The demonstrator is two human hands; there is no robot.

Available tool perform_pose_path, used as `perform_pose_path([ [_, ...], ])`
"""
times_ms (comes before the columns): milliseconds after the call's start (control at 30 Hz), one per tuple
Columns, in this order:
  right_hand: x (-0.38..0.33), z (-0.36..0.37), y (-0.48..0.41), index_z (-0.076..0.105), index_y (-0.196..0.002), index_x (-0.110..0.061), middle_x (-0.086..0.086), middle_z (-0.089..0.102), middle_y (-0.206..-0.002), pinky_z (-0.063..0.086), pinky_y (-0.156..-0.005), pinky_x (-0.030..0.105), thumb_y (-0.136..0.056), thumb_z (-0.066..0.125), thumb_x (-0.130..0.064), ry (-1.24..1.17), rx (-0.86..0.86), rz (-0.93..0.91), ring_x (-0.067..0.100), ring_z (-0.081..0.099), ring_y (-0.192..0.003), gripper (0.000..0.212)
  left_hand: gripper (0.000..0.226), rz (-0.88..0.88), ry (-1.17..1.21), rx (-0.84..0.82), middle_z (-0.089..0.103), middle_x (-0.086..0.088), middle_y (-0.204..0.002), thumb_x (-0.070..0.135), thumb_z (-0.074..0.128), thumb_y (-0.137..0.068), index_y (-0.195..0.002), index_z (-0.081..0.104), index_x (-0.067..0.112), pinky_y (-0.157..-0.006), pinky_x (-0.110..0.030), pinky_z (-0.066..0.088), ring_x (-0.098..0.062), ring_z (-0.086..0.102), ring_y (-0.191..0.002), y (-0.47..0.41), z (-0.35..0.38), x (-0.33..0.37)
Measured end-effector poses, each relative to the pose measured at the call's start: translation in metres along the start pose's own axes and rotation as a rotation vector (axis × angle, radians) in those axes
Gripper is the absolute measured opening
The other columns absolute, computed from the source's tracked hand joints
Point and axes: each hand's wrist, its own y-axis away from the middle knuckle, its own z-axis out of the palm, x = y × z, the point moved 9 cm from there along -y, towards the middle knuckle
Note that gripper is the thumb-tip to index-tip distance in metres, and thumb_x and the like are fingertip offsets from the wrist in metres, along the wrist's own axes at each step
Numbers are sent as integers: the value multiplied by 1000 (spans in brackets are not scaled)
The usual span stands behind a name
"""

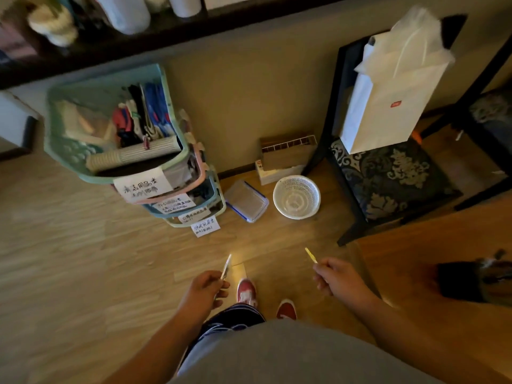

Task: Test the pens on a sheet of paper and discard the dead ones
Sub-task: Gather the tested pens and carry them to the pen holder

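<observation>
I stand on a wooden floor and look down at my hands. My left hand (pixel 206 285) pinches a pale, clear-bodied pen (pixel 226 266) that points up and away from me. A thin yellow pen (pixel 310 255) sticks out of my right hand (pixel 333 275), held between thumb and fingers. Both hands hover at waist height, about a foot apart. On the floor ahead, by the wall, stands an empty white mesh basket (pixel 296 196). No sheet of paper is in view.
A stack of labelled plastic drawer baskets (pixel 133 151) full of stationery stands at the left. A clear lidded box (pixel 246 200) lies beside the white basket. A dark chair (pixel 388 173) carrying a white paper bag (pixel 393 87) is at the right. My red shoes (pixel 246 291) are below.
</observation>
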Motion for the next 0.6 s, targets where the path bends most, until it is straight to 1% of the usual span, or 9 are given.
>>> perform_pose_path([
  [67,-26,-3,-19,68,-88,-18,1,70,-74,47,-53,23,-96,58,-26,9,11,-18,10,64,-62,16,17,-5,-24,-9,65,-19,-93,2,48,-98,-111,59,-1,-63,-29,43,-23,57,-74,-22,2,19],
  [167,-57,-11,-45,66,-83,-15,4,69,-73,44,-54,26,-96,58,-24,-40,57,-13,14,62,-63,17,16,2,-82,-55,68,-20,-98,6,50,-98,-109,61,4,-67,-31,47,-25,61,-79,-61,9,57],
  [233,-69,-22,-56,65,-81,-12,6,67,-71,44,-56,26,-96,58,-22,-95,108,12,15,60,-63,20,15,17,-148,-109,69,-15,-98,11,51,-98,-107,62,9,-71,-33,50,-25,63,-82,-90,19,89],
  [300,-74,-37,-61,65,-84,-9,8,67,-74,46,-58,26,-97,57,-21,-166,178,46,16,60,-66,19,14,50,-222,-174,70,-10,-96,14,52,-98,-105,64,14,-70,-31,52,-22,65,-82,-119,34,125],
  [367,-74,-50,-60,65,-87,-8,9,66,-77,47,-60,27,-97,56,-20,-229,242,68,18,60,-69,18,14,95,-307,-253,72,-6,-93,14,52,-97,-104,65,17,-66,-27,52,-17,67,-78,-142,55,160],
  [400,-70,-61,-58,65,-87,-8,9,65,-77,47,-60,28,-97,56,-20,-270,299,86,18,59,-68,19,14,123,-357,-319,72,-4,-91,13,53,-97,-103,65,16,-63,-25,51,-14,67,-74,-155,75,178],
  [467,-63,-72,-51,65,-87,-6,8,64,-76,46,-59,27,-98,55,-19,-315,367,108,17,58,-66,20,13,152,-405,-401,73,-2,-83,10,57,-93,-102,65,14,-60,-23,51,-9,66,-67,-169,101,203],
  [533,-40,-86,-35,66,-87,-7,9,66,-76,46,-58,26,-97,56,-19,-426,478,165,16,58,-64,19,13,166,-499,-523,73,-1,-81,12,61,-90,-101,67,16,-60,-23,51,-10,66,-69,-176,149,225],
  [600,-13,-91,-13,68,-87,-10,10,67,-78,47,-57,26,-97,56,-20,-527,574,213,17,60,-65,18,13,175,-568,-648,73,-2,-82,14,60,-91,-100,68,19,-61,-26,50,-14,65,-72,-173,198,235],
])
